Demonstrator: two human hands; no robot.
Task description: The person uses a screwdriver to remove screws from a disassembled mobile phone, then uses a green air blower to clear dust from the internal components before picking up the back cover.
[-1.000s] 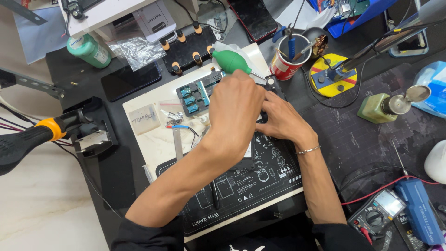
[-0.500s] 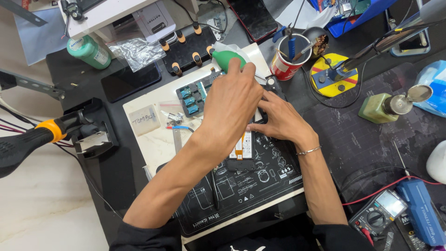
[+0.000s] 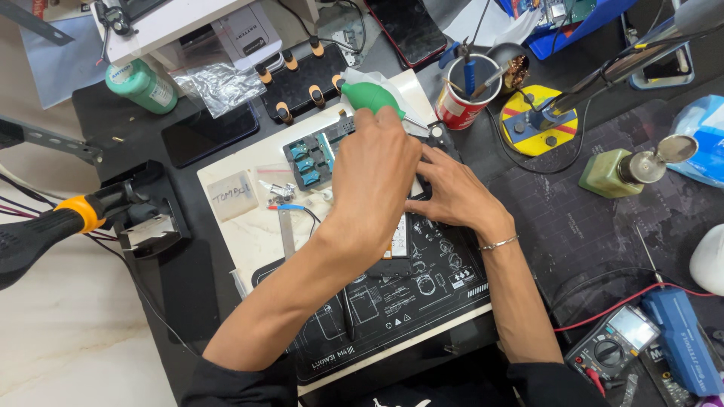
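My left hand (image 3: pixel 375 175) reaches across the work mat, and its fingers curl over the near end of a green rubber blower bulb (image 3: pixel 367 97) at the top of the white board (image 3: pixel 249 226). My right hand (image 3: pixel 455 197), with a thin bracelet on the wrist, rests on an opened phone (image 3: pixel 400 240) lying on the black printed mat (image 3: pixel 392 316) and holds it steady. My left hand and forearm hide most of the phone. A small blue circuit board (image 3: pixel 308 162) lies just left of my left hand.
A red cup of tools (image 3: pixel 460 109) and a yellow-based stand (image 3: pixel 539 120) sit behind my right hand. A glass dispenser bottle (image 3: pixel 612 173) and a multimeter (image 3: pixel 615 343) are at the right. At the left are a black tool handle with an orange ring (image 3: pixel 45 230) and a green bottle (image 3: pixel 143 87).
My left hand has moved up from over the phone to the green blower bulb. My right hand has stayed on the phone.
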